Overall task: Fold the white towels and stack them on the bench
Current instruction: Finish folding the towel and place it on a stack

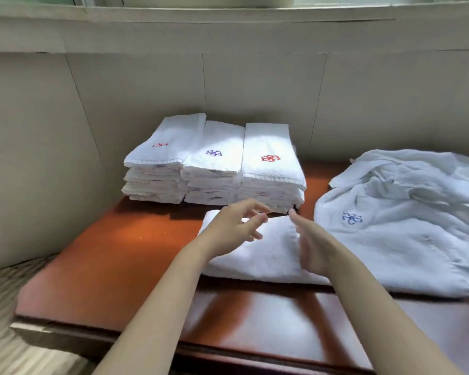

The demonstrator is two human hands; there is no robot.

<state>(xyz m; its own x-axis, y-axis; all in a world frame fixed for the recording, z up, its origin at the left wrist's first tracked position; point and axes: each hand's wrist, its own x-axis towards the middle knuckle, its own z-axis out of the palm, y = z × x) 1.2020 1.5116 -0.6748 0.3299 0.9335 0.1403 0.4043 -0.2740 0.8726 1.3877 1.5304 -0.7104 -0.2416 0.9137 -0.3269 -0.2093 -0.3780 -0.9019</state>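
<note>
A folded white towel (266,253) lies on the reddish-brown bench (114,255), in front of three stacks of folded towels. The left stack (160,161) shows a red emblem, the middle stack (214,163) a purple one, the right stack (271,163) a red one. My left hand (233,228) hovers over the folded towel's left part with fingers spread and holds nothing. My right hand (312,244) is edge-on above the towel's right side, fingers straight, empty. A heap of unfolded white towels (406,220) with a blue emblem lies to the right.
A beige tiled wall (255,85) rises right behind the stacks, with a ledge above. The bench's front edge (228,347) runs below my forearms. A striped floor (16,293) lies at the left.
</note>
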